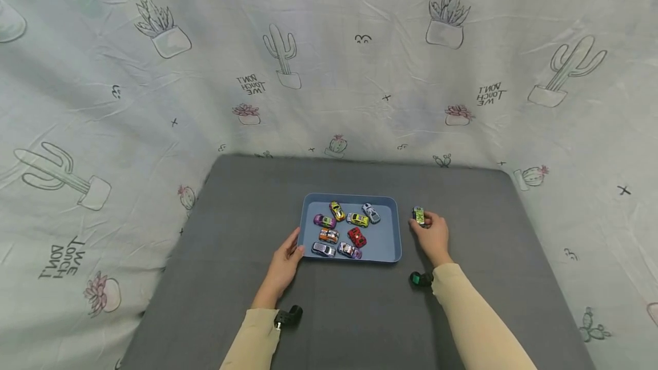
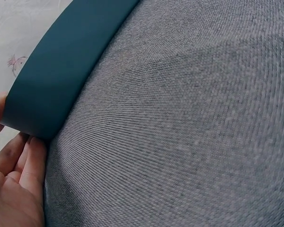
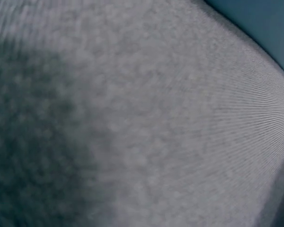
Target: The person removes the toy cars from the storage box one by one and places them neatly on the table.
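Pinching the green toy car (image 1: 418,214), the right hand (image 1: 434,237) could lose it by loosening; the left hand (image 1: 283,262) pinches the blue tray (image 1: 384,238).

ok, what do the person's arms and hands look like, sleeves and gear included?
Left sleeve and right sleeve: long, pale yellow-beige, no print visible. Left hand and right hand: no gloves. Left wrist camera: small, black, at the cuff. Right wrist camera: also black, with a green patch. No cables visible.
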`<state>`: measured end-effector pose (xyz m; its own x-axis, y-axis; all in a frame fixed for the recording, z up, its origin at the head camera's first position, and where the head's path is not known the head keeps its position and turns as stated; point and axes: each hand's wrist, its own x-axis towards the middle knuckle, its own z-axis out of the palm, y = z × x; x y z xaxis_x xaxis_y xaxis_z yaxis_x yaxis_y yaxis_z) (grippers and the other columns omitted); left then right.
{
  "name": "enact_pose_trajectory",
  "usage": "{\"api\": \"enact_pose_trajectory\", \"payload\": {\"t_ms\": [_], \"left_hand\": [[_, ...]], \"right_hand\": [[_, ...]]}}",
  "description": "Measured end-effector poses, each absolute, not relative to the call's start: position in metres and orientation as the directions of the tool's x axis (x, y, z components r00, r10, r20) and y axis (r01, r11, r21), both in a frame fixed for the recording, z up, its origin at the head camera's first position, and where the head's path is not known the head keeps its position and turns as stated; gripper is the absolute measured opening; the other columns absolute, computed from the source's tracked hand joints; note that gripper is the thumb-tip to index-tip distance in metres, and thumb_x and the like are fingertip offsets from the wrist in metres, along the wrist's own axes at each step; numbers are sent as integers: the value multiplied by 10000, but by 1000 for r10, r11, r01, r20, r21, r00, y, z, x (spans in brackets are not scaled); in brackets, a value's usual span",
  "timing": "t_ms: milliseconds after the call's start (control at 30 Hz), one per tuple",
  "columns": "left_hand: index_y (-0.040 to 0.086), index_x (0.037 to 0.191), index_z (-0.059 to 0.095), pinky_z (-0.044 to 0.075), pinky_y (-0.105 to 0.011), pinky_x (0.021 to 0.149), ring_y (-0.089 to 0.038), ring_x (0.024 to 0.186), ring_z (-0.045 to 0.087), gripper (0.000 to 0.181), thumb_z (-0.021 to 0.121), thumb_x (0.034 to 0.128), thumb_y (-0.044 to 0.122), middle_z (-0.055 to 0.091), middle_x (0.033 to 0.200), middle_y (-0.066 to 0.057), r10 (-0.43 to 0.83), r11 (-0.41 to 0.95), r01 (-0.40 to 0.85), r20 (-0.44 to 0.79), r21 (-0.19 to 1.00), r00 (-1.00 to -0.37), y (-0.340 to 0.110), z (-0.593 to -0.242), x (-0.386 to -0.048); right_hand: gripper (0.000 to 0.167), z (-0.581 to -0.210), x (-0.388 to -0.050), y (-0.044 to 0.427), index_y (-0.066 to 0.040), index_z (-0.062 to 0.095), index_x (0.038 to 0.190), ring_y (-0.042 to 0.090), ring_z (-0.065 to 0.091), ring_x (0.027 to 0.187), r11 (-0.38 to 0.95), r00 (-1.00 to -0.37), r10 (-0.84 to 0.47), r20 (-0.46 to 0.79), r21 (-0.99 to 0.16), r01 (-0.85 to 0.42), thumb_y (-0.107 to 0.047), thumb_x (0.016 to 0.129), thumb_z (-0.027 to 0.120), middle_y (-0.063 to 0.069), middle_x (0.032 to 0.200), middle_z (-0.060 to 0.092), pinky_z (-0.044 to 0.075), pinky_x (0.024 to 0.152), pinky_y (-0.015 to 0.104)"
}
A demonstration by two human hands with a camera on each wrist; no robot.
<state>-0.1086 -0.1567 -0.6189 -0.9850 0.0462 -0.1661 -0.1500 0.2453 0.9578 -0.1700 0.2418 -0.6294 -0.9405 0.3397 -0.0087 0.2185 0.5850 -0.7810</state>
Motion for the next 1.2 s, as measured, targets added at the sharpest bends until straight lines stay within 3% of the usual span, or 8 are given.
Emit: {"api": "enact_pose_trajectory", "payload": {"t_ms": [400,633,900,1200], "left_hand": [[271,1502,375,323,-486,1093,-330,1376,336,529,546,1002,237,360,1517,-116,53,228,-146,-162,963,-985,-157,-620,-108],[251,1509,363,312,-502,1096,-346,1382,317,537,538,1002,233,330,1531,-123,60,229,-143,-160,963,-985,-157,-618,-108],[65,1514,319,334,-545,1067,-436,1352,327,531,503,1017,93,317,1510,-235,90,263,-123,-151,957,-984,-153,-580,-100],[208,1513,357,311,-508,1093,-365,1377,321,535,531,1008,182,328,1530,-144,60,229,-134,-152,964,-987,-157,-616,-108]], "right_hand": [[623,-624,-165,246,39,492,1333,311,472,982,526,-946,318,-54,-821,224,-355,895,694,198,1109,492,412,823,413],[690,-606,-164,240,21,463,1375,288,483,1002,506,-951,310,-10,-845,174,-429,897,675,196,1178,487,423,835,403],[670,-581,-159,208,-52,491,1368,244,469,957,496,-966,251,56,-865,79,-459,876,693,146,1165,511,412,787,385],[667,-568,-153,173,-41,497,1367,282,494,1012,504,-986,145,86,-864,-1,-409,862,730,175,1194,536,433,827,424]]}}
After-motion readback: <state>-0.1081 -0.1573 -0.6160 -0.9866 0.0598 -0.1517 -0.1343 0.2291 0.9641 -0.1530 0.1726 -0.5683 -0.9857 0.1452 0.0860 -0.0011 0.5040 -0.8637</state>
